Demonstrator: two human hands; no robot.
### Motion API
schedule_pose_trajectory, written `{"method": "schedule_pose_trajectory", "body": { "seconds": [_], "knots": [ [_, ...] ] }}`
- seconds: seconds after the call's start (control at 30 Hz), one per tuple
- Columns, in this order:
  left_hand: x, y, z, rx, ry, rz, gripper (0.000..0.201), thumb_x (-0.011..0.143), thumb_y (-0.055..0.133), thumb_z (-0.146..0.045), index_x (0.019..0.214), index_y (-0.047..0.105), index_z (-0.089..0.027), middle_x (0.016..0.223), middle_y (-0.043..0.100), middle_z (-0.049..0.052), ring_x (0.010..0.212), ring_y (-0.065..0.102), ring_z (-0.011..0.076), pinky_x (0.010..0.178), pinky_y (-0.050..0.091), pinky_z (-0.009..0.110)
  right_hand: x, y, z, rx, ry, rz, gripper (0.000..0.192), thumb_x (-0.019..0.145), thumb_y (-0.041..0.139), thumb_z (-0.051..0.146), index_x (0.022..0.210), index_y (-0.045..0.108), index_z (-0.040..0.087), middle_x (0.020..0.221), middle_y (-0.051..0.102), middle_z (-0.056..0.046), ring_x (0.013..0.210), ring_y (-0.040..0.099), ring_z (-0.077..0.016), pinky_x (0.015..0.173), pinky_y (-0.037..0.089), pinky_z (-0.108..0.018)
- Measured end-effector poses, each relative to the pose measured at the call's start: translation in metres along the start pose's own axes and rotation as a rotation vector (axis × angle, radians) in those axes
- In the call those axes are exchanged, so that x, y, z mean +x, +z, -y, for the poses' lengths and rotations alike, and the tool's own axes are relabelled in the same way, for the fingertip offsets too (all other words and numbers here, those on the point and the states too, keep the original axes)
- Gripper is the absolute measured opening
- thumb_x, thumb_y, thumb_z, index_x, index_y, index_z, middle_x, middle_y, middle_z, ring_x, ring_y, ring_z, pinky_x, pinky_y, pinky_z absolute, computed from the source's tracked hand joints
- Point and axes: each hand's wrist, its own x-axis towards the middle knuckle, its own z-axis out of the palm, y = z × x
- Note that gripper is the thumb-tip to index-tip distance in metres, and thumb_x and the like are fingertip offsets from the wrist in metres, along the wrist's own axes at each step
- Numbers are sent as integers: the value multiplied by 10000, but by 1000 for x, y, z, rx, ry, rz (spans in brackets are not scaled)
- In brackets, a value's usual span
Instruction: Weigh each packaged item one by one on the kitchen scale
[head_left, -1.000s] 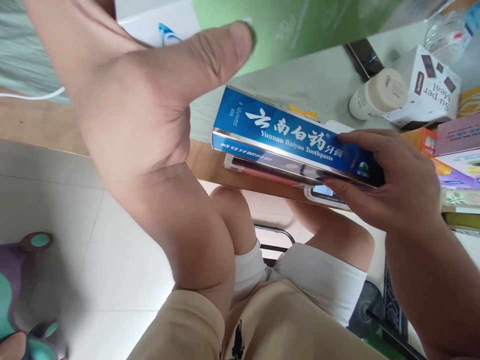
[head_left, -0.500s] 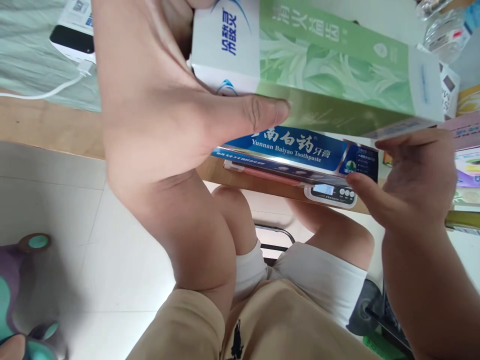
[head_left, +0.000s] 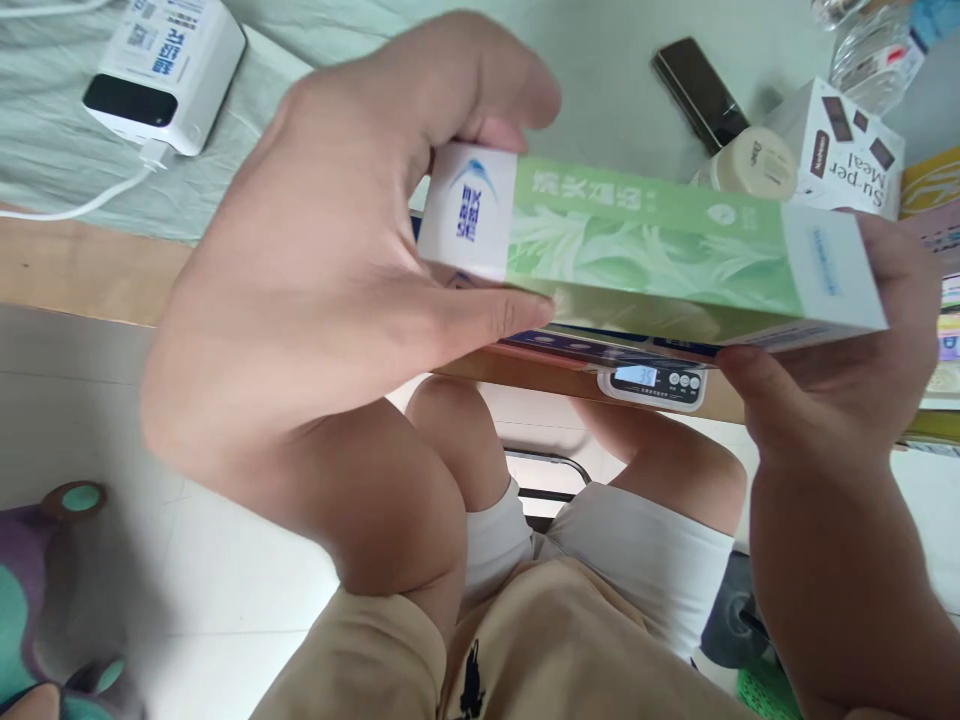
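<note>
My left hand [head_left: 330, 240] grips a green and white toothpaste box [head_left: 652, 245] by its left end, thumb along the near side and fingers curled over the far side. Directly beneath lies a dark blue toothpaste box [head_left: 679, 347], of which only a thin strip shows. My right hand [head_left: 840, 400] is closed around the right end of the stack, thumb at the blue box's near edge. Its other fingers are mostly hidden behind the green box. Below the boxes, at the table edge, shows a white digital scale [head_left: 660, 387] with a lit display.
A white charger-like block [head_left: 161, 75] with a plugged-in cable sits on the cloth at left. Toward the back right are a dark phone [head_left: 697, 92], a lidded jar [head_left: 754, 165], a white carton [head_left: 847, 150] and clear plastic bottles [head_left: 874, 60].
My left hand has lowered the green box toward me onto the blue one, now covering most of it. The phone, jar and carton have come into fuller view behind.
</note>
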Motion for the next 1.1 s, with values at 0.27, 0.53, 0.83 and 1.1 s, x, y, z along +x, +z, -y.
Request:
{"method": "schedule_pose_trajectory", "body": {
  "seconds": [0.27,0.53,0.83,1.1],
  "knots": [
    [3,-2,17,170,4,145,501,760,771,-353,1244,641,-335,1035,642,-11,883,674,213,940,548,548,-10,2,-3,-113,63,76,792,795,783,562,1516,496,407,1248,591,-78,1219,610,-310,1031,549,-545],
    [4,-6,33,-4,19,253,672,831,808,-325,1417,486,-391,1026,605,-20,863,618,107,694,496,218,-16,4,-10,-28,113,103,809,783,807,520,1515,481,414,1290,603,-72,1074,639,-244,895,590,-431],
    [2,-8,30,69,1,249,869,781,755,-195,1509,333,-411,998,557,-26,863,581,131,752,536,325,-27,0,-22,34,164,113,788,774,848,394,1483,504,360,1363,640,-103,1239,656,-285,1029,567,-481],
    [11,-6,32,44,103,287,860,790,688,-409,1534,272,-298,977,520,-31,797,607,90,783,550,549,-36,4,-29,99,176,51,805,738,882,454,1467,545,409,1366,624,-42,1248,642,-254,1105,560,-471]
  ]
}}
